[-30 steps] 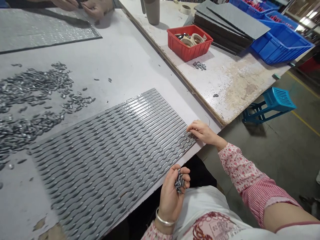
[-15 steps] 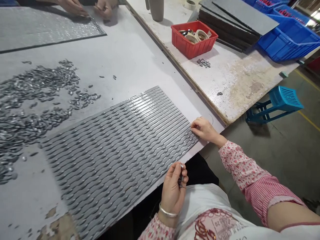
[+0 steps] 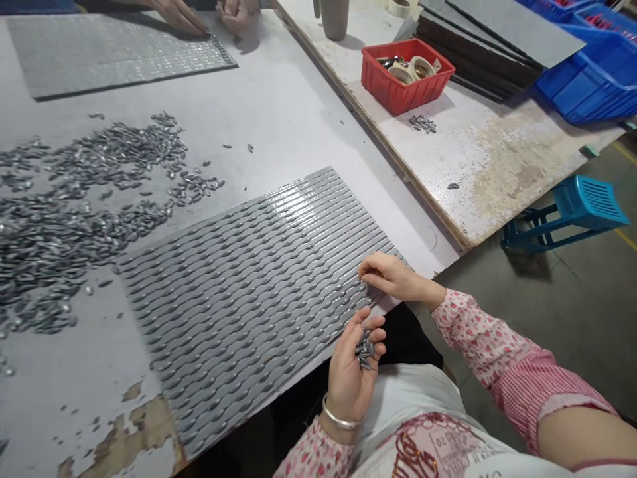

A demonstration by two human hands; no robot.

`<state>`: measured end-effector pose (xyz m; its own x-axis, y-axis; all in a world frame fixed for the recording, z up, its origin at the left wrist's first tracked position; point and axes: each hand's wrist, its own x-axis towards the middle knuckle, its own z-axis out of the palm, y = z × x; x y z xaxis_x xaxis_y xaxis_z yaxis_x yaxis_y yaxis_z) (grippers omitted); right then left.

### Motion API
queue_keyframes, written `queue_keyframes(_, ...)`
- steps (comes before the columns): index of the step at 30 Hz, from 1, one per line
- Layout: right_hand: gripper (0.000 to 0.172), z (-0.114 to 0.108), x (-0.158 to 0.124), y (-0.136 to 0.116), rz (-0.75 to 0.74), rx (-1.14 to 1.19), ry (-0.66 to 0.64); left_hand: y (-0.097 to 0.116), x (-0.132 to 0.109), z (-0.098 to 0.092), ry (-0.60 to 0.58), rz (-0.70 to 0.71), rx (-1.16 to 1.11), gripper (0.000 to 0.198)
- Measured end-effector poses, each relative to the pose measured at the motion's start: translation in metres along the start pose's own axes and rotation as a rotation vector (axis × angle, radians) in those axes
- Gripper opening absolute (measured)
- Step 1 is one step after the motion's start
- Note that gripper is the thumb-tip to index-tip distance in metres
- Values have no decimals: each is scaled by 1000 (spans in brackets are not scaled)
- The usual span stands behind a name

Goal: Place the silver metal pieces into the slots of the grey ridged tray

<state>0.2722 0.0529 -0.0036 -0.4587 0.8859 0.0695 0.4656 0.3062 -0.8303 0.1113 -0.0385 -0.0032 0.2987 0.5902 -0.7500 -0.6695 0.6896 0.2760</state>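
Observation:
A grey panel [image 3: 259, 292] with wavy ridges lies on the white table, its upper right part covered by straight glossy lines. My left hand [image 3: 351, 362], a bangle on its wrist, is cupped at the panel's near edge and holds several small grey pieces [image 3: 365, 350] in the palm. Over the panel's right part, my right hand [image 3: 391, 275] has its thumb and index finger pinched together at the surface; what lies between the fingertips is too small to make out. A large spread of loose grey pieces [image 3: 89, 212] covers the table to the left of the panel.
Across the table, another person's hands [image 3: 182, 14] are at a second grey panel [image 3: 124, 56]. On the adjoining table [image 3: 472, 192] stand a red bin [image 3: 405, 83] with tape rolls, a cup [image 3: 334, 18], stacked boards [image 3: 478, 60] and blue crates [image 3: 587, 73]. A blue stool [image 3: 572, 209] is at right.
My right hand has moved left from the panel's right edge onto its ridges. My left hand's fingers have opened out, exposing the pieces in the palm. The view has shifted slightly left.

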Motion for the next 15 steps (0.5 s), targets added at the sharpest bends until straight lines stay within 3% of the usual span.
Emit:
queue_keyframes(5, 9, 9, 19, 12, -133, -293, -71, -2, -1, -4, -21, -32, -1, 11)
queue_keyframes(15, 12, 24, 22, 19, -3, -461, 25, 2, 2, -3, -22, -73, -128, 21)
